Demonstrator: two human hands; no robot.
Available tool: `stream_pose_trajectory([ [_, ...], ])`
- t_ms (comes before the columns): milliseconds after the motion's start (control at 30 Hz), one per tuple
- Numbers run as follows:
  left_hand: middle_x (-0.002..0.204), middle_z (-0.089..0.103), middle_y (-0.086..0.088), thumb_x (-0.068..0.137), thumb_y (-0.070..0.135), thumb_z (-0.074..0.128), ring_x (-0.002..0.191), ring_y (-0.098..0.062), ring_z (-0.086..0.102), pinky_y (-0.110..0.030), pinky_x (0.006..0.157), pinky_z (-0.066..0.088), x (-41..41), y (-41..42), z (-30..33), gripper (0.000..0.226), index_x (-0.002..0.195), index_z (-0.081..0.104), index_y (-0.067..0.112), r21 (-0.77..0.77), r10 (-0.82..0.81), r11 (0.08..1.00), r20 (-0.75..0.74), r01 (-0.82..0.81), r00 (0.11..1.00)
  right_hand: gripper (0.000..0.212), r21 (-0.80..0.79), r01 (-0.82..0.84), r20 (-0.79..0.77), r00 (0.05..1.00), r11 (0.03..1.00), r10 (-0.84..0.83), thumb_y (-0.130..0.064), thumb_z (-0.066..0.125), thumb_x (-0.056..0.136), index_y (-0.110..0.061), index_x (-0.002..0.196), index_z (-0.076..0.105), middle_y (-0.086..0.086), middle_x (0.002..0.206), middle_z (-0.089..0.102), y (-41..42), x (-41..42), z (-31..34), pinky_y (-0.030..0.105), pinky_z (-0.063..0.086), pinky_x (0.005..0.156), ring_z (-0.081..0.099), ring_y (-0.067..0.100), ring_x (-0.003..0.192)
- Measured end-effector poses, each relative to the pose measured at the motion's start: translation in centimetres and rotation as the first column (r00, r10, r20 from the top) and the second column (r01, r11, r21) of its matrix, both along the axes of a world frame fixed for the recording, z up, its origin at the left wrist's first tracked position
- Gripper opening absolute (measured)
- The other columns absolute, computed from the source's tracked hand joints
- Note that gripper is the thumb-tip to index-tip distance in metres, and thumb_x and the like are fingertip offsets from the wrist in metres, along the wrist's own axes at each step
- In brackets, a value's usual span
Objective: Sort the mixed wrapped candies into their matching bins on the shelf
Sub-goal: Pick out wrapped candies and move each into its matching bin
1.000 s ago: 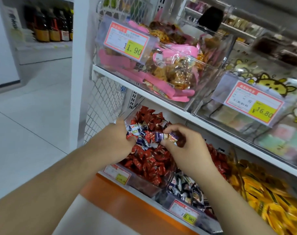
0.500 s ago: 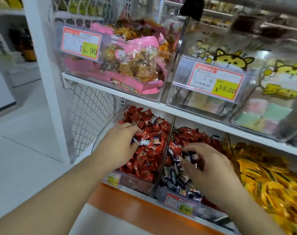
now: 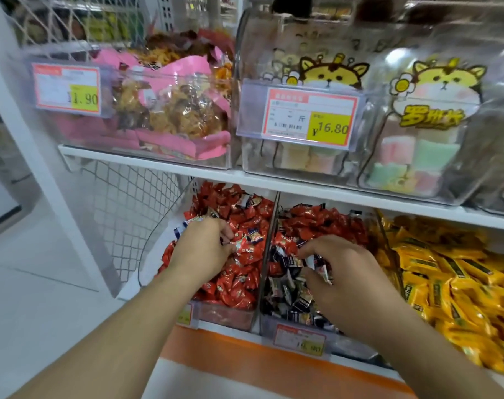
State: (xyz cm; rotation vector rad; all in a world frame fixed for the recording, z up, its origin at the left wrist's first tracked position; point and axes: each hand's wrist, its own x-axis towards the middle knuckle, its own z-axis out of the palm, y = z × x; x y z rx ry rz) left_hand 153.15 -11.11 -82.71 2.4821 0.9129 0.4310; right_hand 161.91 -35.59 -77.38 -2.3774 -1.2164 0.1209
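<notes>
We see shiny red wrapped candies [image 3: 239, 272] piled in a clear plastic bin [image 3: 224, 315] at the left end of the lower shelf, with a few dark blue and white wrapped candies [image 3: 255, 236] mixed in on top. Our left hand [image 3: 203, 251] rests on this pile, its fingers [image 3: 226, 230] curled and pinching some wrappers. The next clear bin [image 3: 302, 326] to the right holds black and white wrapped candies [image 3: 288, 295] at the front and red ones behind. Our right hand [image 3: 348, 280] is in this bin, fingers bent down and gripping a few dark candies. Further right lie yellow wrapped candies [image 3: 452, 283]. On the white upper shelf [image 3: 273, 182] stand clear tubs with pink snack bags [image 3: 173, 110] and pastel sweets [image 3: 412, 159]. An orange price tag [image 3: 309, 116] says 16.80.
</notes>
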Motion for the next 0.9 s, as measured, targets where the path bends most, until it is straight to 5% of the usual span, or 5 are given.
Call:
stream_pose_trajectory([
  [300,0.077,0.07,0.017,0.087,0.021,0.082,0.067,-0.001,0.063,-0.01,0.052,0.04,-1.4,-0.6,2.1,0.018,0.078,0.074,0.033,-0.076,0.038,0.997,0.16,-0.026,0.986,0.03,-0.004,0.005,-0.027,1.0,1.0,-0.005,-0.025,0.062,0.1,-0.034,0.128,0.062,-0.02,0.131,0.055,0.3,-0.3,-0.3,-0.003,0.033,0.073,0.052,-0.001,0.113],
  [433,0.075,0.072,0.016,0.086,0.026,0.082,0.056,-0.014,0.062,-0.026,0.046,0.049,-3.0,-1.1,4.4,0.015,0.081,0.074,0.038,-0.05,0.022,0.999,0.249,-0.009,0.968,0.04,0.023,0.018,-0.042,0.999,1.0,-0.017,-0.025,0.061,0.101,-0.034,0.139,0.057,-0.019,0.139,0.054,0.6,-0.5,-0.3,-0.007,0.027,0.079,0.051,0.001,0.127],
  [600,0.085,0.074,0.015,0.082,0.029,0.087,0.065,-0.009,0.062,-0.025,0.061,0.052,-4.5,-4.3,7.2,0.014,0.084,0.078,0.04,-0.196,-0.168,0.951,0.324,0.24,0.931,0.057,0.194,0.003,-0.145,0.989,0.981,0.025,-0.022,0.061,0.103,-0.042,0.151,0.038,-0.023,0.139,0.052,0.9,-1.2,0.4,0.017,0.047,0.099,0.049,-0.006,0.123],
  [733,0.09,0.076,0.01,0.083,0.025,0.087,0.072,-0.025,0.064,-0.033,0.067,0.056,-3.9,-6.9,7.7,0.016,0.088,0.079,0.037,-0.269,-0.282,0.877,0.383,0.399,0.88,0.025,0.256,0.025,-0.194,0.981,0.966,0.026,-0.026,0.063,0.102,-0.044,0.119,0.063,-0.021,0.102,0.068,0.5,-1.4,1.2,0.025,0.056,0.074,0.062,-0.001,0.089],
  [900,0.095,0.074,0.023,0.083,0.036,0.085,0.089,-0.001,0.068,-0.032,0.087,0.057,-2.8,-7.9,6.7,0.016,0.096,0.076,0.042,-0.2,-0.268,0.916,0.342,0.349,0.901,0.006,0.182,0.125,-0.04,0.992,0.975,-0.12,-0.027,0.064,0.1,-0.032,0.096,0.066,-0.013,0.079,0.066,-1.7,0.3,1.4,0.024,0.047,0.051,0.058,0.006,0.062],
])
